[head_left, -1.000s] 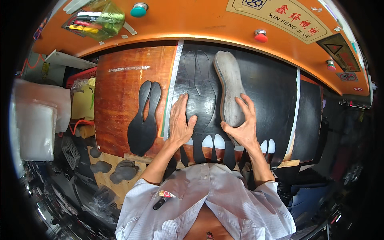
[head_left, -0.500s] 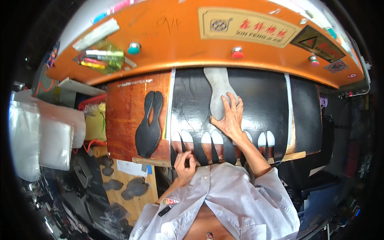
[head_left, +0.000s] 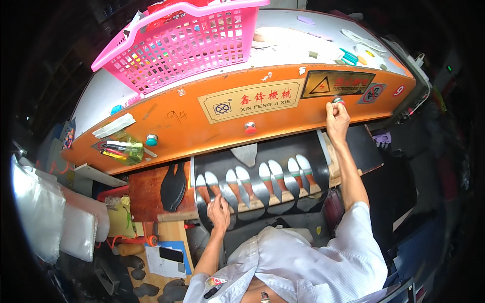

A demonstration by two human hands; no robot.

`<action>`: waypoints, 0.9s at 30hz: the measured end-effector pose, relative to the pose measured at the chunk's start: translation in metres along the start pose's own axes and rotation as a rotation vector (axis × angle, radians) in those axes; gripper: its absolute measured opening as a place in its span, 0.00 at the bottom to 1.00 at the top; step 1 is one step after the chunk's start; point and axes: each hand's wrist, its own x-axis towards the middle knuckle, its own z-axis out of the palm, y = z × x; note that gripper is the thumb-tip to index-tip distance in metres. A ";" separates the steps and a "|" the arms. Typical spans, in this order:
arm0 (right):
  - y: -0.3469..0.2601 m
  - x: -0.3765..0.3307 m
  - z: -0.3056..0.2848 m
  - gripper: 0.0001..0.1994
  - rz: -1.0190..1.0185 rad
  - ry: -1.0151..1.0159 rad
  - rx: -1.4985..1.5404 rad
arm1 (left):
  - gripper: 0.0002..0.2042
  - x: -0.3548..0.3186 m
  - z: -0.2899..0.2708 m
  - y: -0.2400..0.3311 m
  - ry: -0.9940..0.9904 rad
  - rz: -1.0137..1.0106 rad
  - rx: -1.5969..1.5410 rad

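My right hand (head_left: pixel 337 118) is closed at a small push button (head_left: pixel 338 101) on the right of the orange machine front (head_left: pixel 273 121); the fingers partly cover the button. Down at the table's front edge, my left hand (head_left: pixel 219 213) has its fingers curled on the edge of a black sheet (head_left: pixel 212 156). Long pointed cutouts run along that sheet's near edge, white and brown showing through them, and strips hang over the edge. A grey sole-shaped piece (head_left: pixel 245 154) lies on the sheet, its far part hidden under the machine. Black cut soles (head_left: pixel 173 188) lie on the brown board to the left.
A pink basket (head_left: pixel 192 48) stands on top of the machine. Red (head_left: pixel 250 128) and green (head_left: pixel 151 140) buttons stick out of its front. Clear plastic bags (head_left: pixel 81 222) hang at left. A phone (head_left: pixel 172 254) lies on a low wooden surface.
My right hand has left the grey sole-shaped piece and moved up and right to the button. The left hand has reached the sheet's edge. The view has shifted, showing the basket above the machine.
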 end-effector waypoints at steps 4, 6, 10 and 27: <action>0.033 -0.031 -0.035 0.09 0.035 -0.176 0.014 | 0.16 0.047 0.012 0.002 -0.032 -0.086 -0.022; 0.058 -0.050 -0.051 0.12 0.090 -0.131 -0.111 | 0.16 0.067 0.016 0.005 -0.056 -0.124 -0.044; 0.100 -0.096 -0.076 0.17 0.326 -0.330 -0.434 | 0.17 0.082 0.017 0.016 0.013 -0.105 -0.005; 0.116 -0.159 -0.055 0.23 0.143 -0.392 -0.436 | 0.20 0.065 0.008 0.019 -0.018 -0.166 -0.102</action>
